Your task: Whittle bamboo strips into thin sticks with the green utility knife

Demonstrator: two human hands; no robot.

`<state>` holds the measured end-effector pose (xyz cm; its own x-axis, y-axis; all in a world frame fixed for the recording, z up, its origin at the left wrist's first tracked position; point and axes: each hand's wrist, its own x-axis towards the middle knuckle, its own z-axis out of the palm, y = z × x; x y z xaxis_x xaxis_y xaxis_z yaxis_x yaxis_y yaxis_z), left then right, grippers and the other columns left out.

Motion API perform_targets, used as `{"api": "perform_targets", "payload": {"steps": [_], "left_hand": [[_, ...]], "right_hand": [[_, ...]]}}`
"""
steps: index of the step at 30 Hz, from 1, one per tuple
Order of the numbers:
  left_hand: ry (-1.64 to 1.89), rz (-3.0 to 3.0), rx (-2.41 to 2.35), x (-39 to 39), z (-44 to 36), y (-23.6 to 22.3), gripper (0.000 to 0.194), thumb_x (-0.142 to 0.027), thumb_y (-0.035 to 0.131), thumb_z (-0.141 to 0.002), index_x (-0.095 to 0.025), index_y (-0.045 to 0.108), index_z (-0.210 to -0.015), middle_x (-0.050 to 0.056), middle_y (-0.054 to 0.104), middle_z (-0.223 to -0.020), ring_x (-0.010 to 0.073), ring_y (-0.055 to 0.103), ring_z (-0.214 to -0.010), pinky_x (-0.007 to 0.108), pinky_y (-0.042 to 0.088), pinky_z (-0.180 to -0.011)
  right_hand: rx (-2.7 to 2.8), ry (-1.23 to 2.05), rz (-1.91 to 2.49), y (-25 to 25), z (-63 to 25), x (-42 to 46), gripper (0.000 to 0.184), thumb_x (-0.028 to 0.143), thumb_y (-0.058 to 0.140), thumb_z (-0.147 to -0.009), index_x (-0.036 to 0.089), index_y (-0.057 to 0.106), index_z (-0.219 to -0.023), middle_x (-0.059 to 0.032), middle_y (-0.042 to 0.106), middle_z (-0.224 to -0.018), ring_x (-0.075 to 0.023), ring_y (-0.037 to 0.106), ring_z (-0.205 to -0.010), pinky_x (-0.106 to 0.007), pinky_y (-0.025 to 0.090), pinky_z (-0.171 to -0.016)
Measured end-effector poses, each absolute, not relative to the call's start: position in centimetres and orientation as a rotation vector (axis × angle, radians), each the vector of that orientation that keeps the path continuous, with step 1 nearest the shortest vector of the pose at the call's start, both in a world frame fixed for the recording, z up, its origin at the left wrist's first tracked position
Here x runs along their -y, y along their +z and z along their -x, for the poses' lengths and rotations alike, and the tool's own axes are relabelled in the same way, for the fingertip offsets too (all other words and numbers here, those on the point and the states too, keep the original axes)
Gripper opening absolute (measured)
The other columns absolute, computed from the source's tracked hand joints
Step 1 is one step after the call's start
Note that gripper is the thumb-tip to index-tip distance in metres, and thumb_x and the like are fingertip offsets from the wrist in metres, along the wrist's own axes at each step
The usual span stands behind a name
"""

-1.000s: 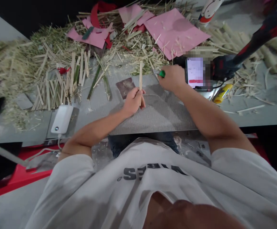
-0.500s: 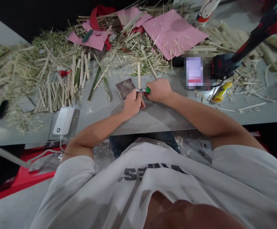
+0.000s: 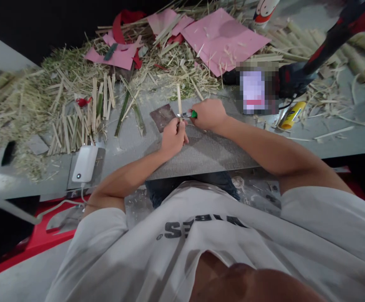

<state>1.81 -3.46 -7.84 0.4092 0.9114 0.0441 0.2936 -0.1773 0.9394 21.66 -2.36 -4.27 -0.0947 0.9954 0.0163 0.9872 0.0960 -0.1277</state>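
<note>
Between the thumb and fingers of my left hand (image 3: 173, 136) is a pale bamboo strip (image 3: 179, 97), its far end pointing away from me. My right hand (image 3: 210, 114) is closed round the green handle of a knife (image 3: 194, 114). The metal blade lies across the strip, just beyond my left thumb. Most of the handle is hidden in my fist. Under both hands is a grey textured mat (image 3: 207, 155). A brown square sheet (image 3: 162, 117) lies left of the strip.
Cut bamboo strips (image 3: 64, 132) lie in a bunch to the left, near a white power bank (image 3: 84, 163) with a cable. Shavings and pink paper (image 3: 223, 37) cover the back. At right are a blurred phone (image 3: 253, 92), a yellow tube (image 3: 292, 115) and a black-red power tool (image 3: 295, 79).
My right hand has come left and nearer, bringing the knife from beside the shavings onto the bamboo strip. Since half a second ago the blade has shifted slightly away from me along it.
</note>
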Motion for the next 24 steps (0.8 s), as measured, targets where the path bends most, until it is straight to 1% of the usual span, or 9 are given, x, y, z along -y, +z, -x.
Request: {"api": "perform_targets", "payload": {"steps": [4,7,12,16,19,22,24], "left_hand": [[0.811,-1.676,-1.062,3.4,-1.8,-7.9,0.023,-0.031,0.046,-0.122,-0.024,0.062,-0.108,-0.007,0.065,-0.053,0.0132,0.06,-0.044,0.026,0.05,-0.051],[0.828,-1.736,-1.043,3.3,-1.8,-8.0,0.023,-0.031,0.048,-0.121,-0.024,0.062,-0.103,-0.007,0.065,-0.053,0.0133,0.063,-0.046,0.026,0.052,-0.054],[0.805,-1.818,-1.073,3.6,-1.8,-7.8,0.023,-0.026,0.055,-0.116,-0.023,0.06,-0.094,-0.005,0.074,-0.062,0.0113,0.067,-0.049,0.024,0.052,-0.056],[0.773,-1.815,-1.071,3.8,-1.9,-7.3,0.024,-0.025,0.056,-0.116,-0.023,0.061,-0.092,-0.006,0.071,-0.059,0.0099,0.062,-0.045,0.024,0.051,-0.056],[0.779,-1.781,-1.081,3.5,-1.9,-6.9,0.025,-0.026,0.054,-0.117,-0.022,0.064,-0.095,-0.006,0.069,-0.057,0.0096,0.059,-0.043,0.024,0.047,-0.053],[0.787,-1.759,-1.127,3.9,-1.6,-6.5,0.027,-0.028,0.052,-0.118,-0.021,0.067,-0.097,-0.006,0.067,-0.055,0.0095,0.055,-0.041,0.023,0.043,-0.05],[0.753,-1.782,-1.103,5.3,-1.5,-6.4,0.028,-0.027,0.053,-0.117,-0.021,0.068,-0.094,-0.006,0.065,-0.054,0.0092,0.054,-0.041,0.023,0.042,-0.05]], "right_hand": [[2.255,0.062,2.058,-4.1,-21.9,2.4,0.051,0.045,0.051,-0.118,0.012,0.09,-0.122,-0.0225,0.084,-0.115,-0.0333,0.075,-0.098,-0.038,0.044,-0.081],[2.267,0.056,2.059,-4.2,-22.0,2.4,0.053,0.045,0.05,-0.117,0.01,0.09,-0.124,-0.0239,0.084,-0.116,-0.0355,0.076,-0.101,-0.04,0.047,-0.084],[2.224,0.052,2.071,-5.0,-22.0,2.1,0.041,0.04,0.062,-0.108,0.019,0.091,-0.129,-0.019,0.086,-0.119,-0.0379,0.079,-0.108,-0.04,0.05,-0.085],[2.161,0.032,2.092,-5.4,-22.1,1.6,0.038,0.033,0.064,-0.103,0.02,0.091,-0.127,-0.0173,0.086,-0.117,-0.0397,0.08,-0.11,-0.041,0.052,-0.085],[2.136,0.043,2.076,-5.2,-21.8,1.3,0.037,0.031,0.067,-0.101,0.02,0.091,-0.126,-0.0171,0.086,-0.118,-0.0395,0.079,-0.109,-0.042,0.051,-0.085],[2.082,0.1,2.095,-4.7,-21.8,0.6,0.034,0.029,0.071,-0.101,0.022,0.091,-0.128,-0.0171,0.085,-0.122,-0.0357,0.076,-0.108,-0.04,0.046,-0.086],[1.956,0.151,2.196,-4.1,-22.8,-0.3,0.033,0.027,0.071,-0.105,0.016,0.089,-0.13,-0.0216,0.083,-0.125,-0.0321,0.073,-0.107,-0.039,0.041,-0.085]]}}
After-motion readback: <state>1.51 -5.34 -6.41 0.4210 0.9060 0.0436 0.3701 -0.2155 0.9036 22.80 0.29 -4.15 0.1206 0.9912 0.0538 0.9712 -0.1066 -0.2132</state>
